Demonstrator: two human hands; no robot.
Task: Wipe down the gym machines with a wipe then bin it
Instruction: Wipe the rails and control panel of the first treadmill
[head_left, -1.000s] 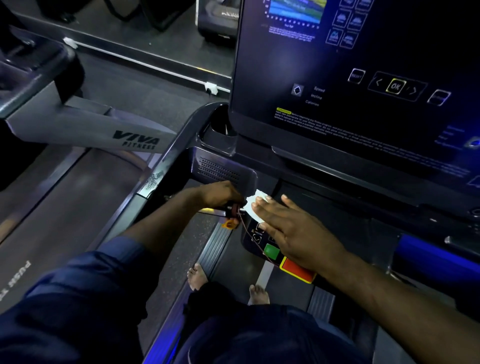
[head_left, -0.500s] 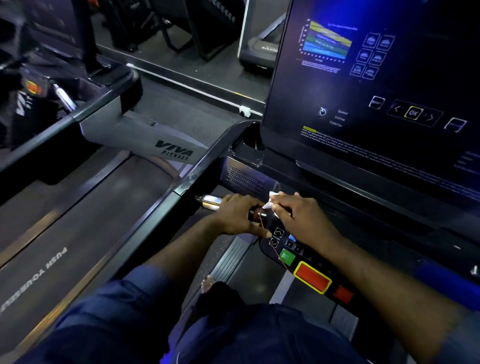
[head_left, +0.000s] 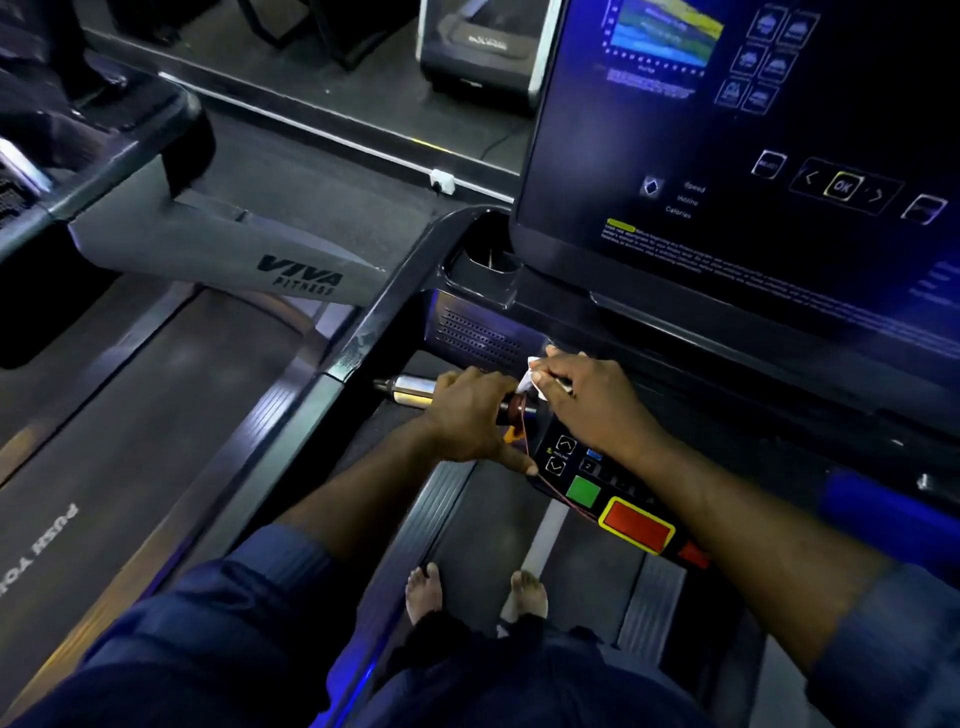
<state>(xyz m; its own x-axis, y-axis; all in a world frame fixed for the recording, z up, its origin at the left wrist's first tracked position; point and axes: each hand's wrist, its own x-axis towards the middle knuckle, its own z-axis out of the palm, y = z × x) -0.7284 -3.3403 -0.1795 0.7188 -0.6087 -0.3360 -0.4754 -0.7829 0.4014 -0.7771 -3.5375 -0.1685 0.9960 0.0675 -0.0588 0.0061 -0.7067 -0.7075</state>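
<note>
Both hands are down at the middle of the frame, on the front bar of the treadmill (head_left: 395, 291). The left hand (head_left: 470, 415) is wrapped round the handgrip (head_left: 410, 389), fingers curled over it, and the grip's silver end pokes out left of the knuckles. The right hand (head_left: 592, 405) sits just to the right, fingertips pinching the white wipe (head_left: 535, 375), bunched small and pressed where the grip meets the console body. So the wipe lies between the two hands, held by the right, just beside the left. The grip's long axis runs left to right across the frame, and that's the line the wipe must follow. I'd say the right hand sweeps leftward, and the left hand, covering that stretch, has to slide or let go first. Below the right wrist comes the button panel (head_left: 563, 457) with its green button (head_left: 583, 491) and red button (head_left: 636, 526), and a thin red cord (head_left: 525, 441) hangs by the left thumb. The dark console screen (head_left: 727, 156) fills the upper right, with a cup holder (head_left: 488, 260) at its lower left corner. A neighbouring treadmill (head_left: 298, 275) lies far left. Bare feet (head_left: 423, 592) stand at bottom centre. I can't spot a bin.
</note>
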